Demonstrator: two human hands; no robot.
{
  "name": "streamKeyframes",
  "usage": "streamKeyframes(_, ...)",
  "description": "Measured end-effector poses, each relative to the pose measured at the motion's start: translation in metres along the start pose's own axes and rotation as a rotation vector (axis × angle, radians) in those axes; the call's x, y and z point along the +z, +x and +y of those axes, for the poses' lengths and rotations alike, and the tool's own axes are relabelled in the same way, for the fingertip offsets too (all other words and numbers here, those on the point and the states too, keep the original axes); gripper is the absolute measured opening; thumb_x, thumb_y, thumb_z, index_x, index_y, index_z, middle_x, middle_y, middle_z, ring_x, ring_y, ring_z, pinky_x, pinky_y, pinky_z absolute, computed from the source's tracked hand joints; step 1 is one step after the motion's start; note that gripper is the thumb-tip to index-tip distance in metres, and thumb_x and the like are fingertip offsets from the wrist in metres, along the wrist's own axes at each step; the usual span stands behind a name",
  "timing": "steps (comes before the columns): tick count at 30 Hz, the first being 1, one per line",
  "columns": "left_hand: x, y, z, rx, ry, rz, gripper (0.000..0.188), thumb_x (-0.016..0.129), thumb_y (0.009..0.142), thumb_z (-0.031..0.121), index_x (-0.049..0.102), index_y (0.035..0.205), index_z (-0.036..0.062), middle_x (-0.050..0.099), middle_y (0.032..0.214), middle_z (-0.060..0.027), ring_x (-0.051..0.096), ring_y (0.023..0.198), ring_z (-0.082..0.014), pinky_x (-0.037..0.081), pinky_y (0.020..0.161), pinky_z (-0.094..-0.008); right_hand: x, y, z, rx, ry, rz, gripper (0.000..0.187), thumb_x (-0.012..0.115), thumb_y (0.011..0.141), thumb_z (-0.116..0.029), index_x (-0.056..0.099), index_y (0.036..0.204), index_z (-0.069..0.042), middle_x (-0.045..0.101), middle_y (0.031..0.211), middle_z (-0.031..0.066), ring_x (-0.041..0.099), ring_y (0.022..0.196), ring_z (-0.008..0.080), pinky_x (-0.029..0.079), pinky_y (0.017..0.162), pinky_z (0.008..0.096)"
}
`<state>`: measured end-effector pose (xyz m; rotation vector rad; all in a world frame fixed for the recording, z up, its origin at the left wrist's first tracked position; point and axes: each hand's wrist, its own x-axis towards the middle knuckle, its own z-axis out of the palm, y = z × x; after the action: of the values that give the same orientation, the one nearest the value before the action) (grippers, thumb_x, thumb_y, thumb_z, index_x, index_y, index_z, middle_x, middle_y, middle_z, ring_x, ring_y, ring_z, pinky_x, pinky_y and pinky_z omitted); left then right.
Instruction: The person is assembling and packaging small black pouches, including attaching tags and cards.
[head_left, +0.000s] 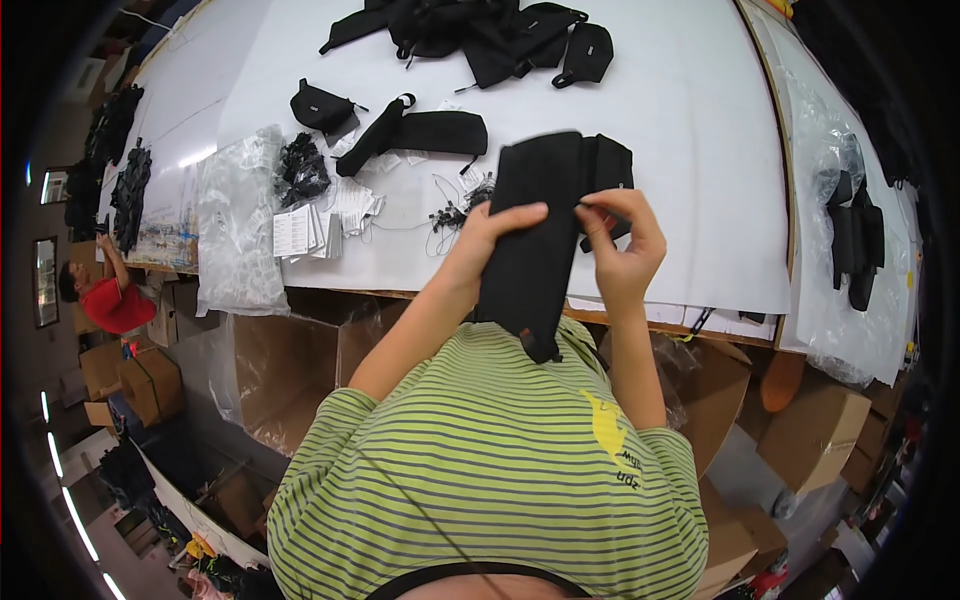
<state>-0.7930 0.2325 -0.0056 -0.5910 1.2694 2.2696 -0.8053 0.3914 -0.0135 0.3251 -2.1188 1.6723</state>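
Observation:
A long black fabric pouch (535, 225) is held upright in front of my chest, over the table's near edge. My left hand (490, 232) grips it from the left, thumb flat across its front and the other fingers hidden behind. At its right edge my right hand (628, 245) is closed in a pinch of thumb and fingertips; whatever small part lies between them is too small to make out. A strap end (538, 345) hangs from the pouch's bottom corner. Partly behind the pouch and my right hand lies another black pouch (610, 160).
White paper tags (305, 232), a bundle of black cords (302, 168) and a clear plastic bag (240, 220) lie left on the white table (690, 130). More black pouches (450, 40) are heaped at the far side. Cardboard boxes (290, 375) stand below; a person in red (118, 303) is far left.

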Motion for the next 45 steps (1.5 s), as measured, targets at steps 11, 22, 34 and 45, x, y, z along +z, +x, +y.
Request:
streamKeyframes(11, -0.033, 0.021, 0.028, 0.058, -0.279, 0.012, 0.025, 0.067, 0.079, 0.021, 0.062, 0.093, 0.0003, 0.066, 0.080, -0.0075, 0.064, 0.064, -0.0155, 0.054, 0.058, -0.0263, -0.006, -0.024, -0.018, 0.164, 0.281, -0.473, 0.020, 0.069, 0.073, -0.006, 0.065, 0.093, -0.006, 0.062, 0.092, 0.0075, 0.056, 0.087, 0.0188, 0.043, 0.074, 0.0283)
streamKeyframes(22, -0.009, -0.003, 0.021, 0.139, 0.083, 0.015, 0.040, 0.074, 0.072, 0.017, 0.057, 0.102, -0.0044, 0.064, 0.087, -0.0116, 0.064, 0.072, -0.0171, 0.054, 0.065, -0.0274, -0.023, 0.044, 0.032, -0.109, -0.457, -0.045, 0.044, 0.052, 0.083, -0.021, 0.053, 0.124, -0.004, 0.033, 0.141, 0.0190, 0.035, 0.127, 0.0355, 0.022, 0.104, 0.0484)
streamKeyframes(34, -0.023, 0.016, -0.004, 0.242, -0.101, 0.158, 0.036, 0.064, 0.082, 0.018, 0.053, 0.112, 0.0001, 0.062, 0.101, -0.0076, 0.061, 0.089, -0.0158, 0.050, 0.079, -0.0283, -0.016, -0.006, -0.031, -0.361, -0.414, -0.700, 0.055, 0.072, 0.070, -0.032, 0.057, 0.122, -0.020, 0.042, 0.137, 0.0076, 0.035, 0.128, 0.0278, 0.026, 0.106, 0.0428)
streamKeyframes(45, -0.031, 0.016, -0.004, 0.237, -0.234, 0.094, 0.036, 0.053, 0.089, 0.015, 0.045, 0.121, 0.0011, 0.057, 0.113, -0.0099, 0.058, 0.100, -0.0188, 0.051, 0.082, -0.0362, -0.008, -0.012, -0.012, -0.203, -0.548, -0.632, 0.074, 0.073, 0.069, -0.027, 0.041, 0.134, -0.012, 0.040, 0.138, 0.0104, 0.036, 0.128, 0.0279, 0.024, 0.106, 0.0446)
